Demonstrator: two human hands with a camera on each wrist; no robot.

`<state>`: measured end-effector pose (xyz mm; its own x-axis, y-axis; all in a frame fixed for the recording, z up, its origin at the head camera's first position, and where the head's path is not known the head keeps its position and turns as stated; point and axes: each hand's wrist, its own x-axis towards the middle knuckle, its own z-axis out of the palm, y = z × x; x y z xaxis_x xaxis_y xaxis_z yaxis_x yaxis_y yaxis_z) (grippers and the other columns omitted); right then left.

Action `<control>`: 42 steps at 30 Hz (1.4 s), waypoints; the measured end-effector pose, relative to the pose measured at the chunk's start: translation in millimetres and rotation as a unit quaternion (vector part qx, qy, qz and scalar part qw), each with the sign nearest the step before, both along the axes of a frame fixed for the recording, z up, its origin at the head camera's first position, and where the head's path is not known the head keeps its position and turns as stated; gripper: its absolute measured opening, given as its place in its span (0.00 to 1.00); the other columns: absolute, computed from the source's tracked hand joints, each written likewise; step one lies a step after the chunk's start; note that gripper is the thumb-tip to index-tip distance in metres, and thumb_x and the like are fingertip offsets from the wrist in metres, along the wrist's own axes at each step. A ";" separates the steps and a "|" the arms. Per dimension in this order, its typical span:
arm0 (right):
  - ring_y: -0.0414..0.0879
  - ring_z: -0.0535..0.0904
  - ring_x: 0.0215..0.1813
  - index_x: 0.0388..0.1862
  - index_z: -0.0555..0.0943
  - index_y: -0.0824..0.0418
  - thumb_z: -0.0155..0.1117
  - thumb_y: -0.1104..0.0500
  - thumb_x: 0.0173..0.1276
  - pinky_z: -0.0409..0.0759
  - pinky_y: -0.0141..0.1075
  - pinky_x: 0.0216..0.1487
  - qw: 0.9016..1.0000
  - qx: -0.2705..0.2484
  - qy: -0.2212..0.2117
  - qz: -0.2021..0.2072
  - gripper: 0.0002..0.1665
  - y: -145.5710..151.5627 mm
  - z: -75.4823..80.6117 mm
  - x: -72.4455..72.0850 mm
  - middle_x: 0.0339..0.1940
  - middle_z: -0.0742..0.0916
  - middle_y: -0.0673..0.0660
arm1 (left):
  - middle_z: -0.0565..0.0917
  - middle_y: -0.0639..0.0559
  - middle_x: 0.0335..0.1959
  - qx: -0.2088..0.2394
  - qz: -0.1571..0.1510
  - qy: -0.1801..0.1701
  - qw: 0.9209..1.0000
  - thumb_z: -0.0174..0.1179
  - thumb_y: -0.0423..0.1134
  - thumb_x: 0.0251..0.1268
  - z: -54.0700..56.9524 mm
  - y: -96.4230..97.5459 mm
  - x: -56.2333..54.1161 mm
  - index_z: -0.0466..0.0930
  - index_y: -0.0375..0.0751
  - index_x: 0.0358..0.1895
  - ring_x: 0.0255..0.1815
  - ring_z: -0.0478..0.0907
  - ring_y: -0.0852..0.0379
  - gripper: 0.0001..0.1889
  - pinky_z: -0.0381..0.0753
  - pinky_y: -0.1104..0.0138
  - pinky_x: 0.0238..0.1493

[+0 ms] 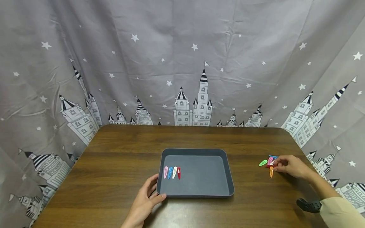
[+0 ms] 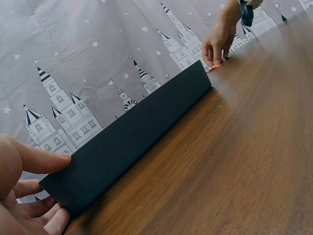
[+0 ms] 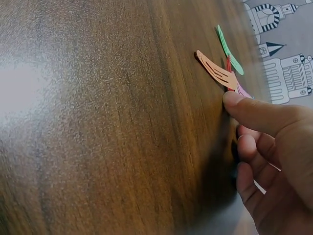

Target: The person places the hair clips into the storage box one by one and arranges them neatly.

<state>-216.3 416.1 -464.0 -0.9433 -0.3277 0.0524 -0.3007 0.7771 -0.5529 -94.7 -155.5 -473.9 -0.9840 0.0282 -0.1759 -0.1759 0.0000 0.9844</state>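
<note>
A dark grey rectangular tray (image 1: 199, 175) stands on the table, with its near left corner gripped by my left hand (image 1: 145, 199). The left wrist view shows the thumb on the rim and the fingers around the corner. Inside the tray, at the left, pink (image 1: 165, 172), blue (image 1: 170, 173), white (image 1: 174, 173) and red (image 1: 179, 173) snap hair clips lie in a row. My right hand (image 1: 292, 166) is at a small pile of clips, its thumb tip against the orange hair clip (image 3: 215, 71). Whether the fingers pinch a clip is hidden.
A green clip (image 1: 263, 162), a pink clip (image 1: 270, 161) and a blue clip (image 1: 273, 156) lie in the pile, with red and white ones partly covered. The brown wooden table (image 1: 119, 164) ends at a grey castle-print curtain (image 1: 159, 63). A black band (image 1: 309, 205) circles my right wrist.
</note>
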 end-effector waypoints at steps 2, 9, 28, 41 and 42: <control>0.34 0.68 0.27 0.34 0.84 0.59 0.78 0.63 0.62 0.66 0.32 0.27 1.000 0.000 0.002 0.005 0.08 -0.1 0.2 -1.4 0.25 0.77 0.44 | 0.68 0.30 0.74 0.000 0.001 -0.001 1.000 0.68 0.23 0.62 1.0 0.0 0.0 0.61 0.34 0.77 0.74 0.65 0.33 0.41 0.78 0.58 0.63; 0.35 0.68 0.28 0.30 0.82 0.58 0.76 0.66 0.62 0.66 0.32 0.27 1.000 0.012 0.005 0.018 0.09 -0.7 4.4 -4.5 0.24 0.77 0.44 | 0.68 0.29 0.74 -0.002 0.003 -0.008 1.000 0.68 0.23 0.62 3.8 0.8 -0.1 0.61 0.34 0.78 0.74 0.64 0.32 0.41 0.77 0.54 0.65; 0.32 0.73 0.28 0.30 0.82 0.60 0.71 0.71 0.65 0.71 0.30 0.28 0.997 -0.038 0.010 0.073 0.09 -6.8 19.4 -16.4 0.25 0.82 0.43 | 0.68 0.31 0.73 -0.006 0.004 0.005 1.000 0.68 0.22 0.61 5.0 2.0 0.6 0.62 0.32 0.76 0.74 0.65 0.34 0.40 0.76 0.55 0.67; 0.40 0.81 0.34 0.36 0.83 0.65 0.67 0.70 0.70 0.79 0.30 0.34 0.994 -0.044 -0.056 0.087 0.03 -25.8 35.4 -24.3 0.31 0.87 0.52 | 0.68 0.31 0.74 -0.018 0.010 -0.005 1.000 0.68 0.23 0.61 3.1 1.3 -1.5 0.61 0.33 0.78 0.74 0.65 0.35 0.41 0.70 0.46 0.71; 0.41 0.82 0.35 0.36 0.82 0.66 0.66 0.69 0.71 0.80 0.31 0.35 0.993 -0.045 -0.065 0.087 0.02 -27.9 36.6 -24.7 0.31 0.87 0.53 | 0.68 0.31 0.74 -0.017 0.009 -0.005 1.000 0.68 0.22 0.61 3.0 1.3 -1.3 0.61 0.33 0.78 0.74 0.65 0.34 0.41 0.71 0.46 0.70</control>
